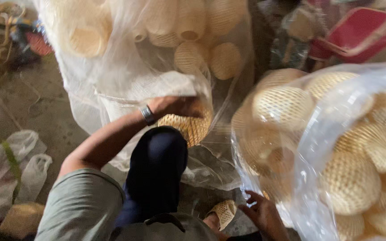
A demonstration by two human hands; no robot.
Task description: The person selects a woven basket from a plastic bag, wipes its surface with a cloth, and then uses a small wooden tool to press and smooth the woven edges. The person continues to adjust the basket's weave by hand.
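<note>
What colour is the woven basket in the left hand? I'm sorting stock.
Pale straw-yellow woven basket, seen from the head view.

My left hand (175, 107) reaches forward, arm extended across my raised knee, fingers curled closed in a grip. My right hand (262, 214) sits low and near, fingers partly spread, palm turned inward.
</note>
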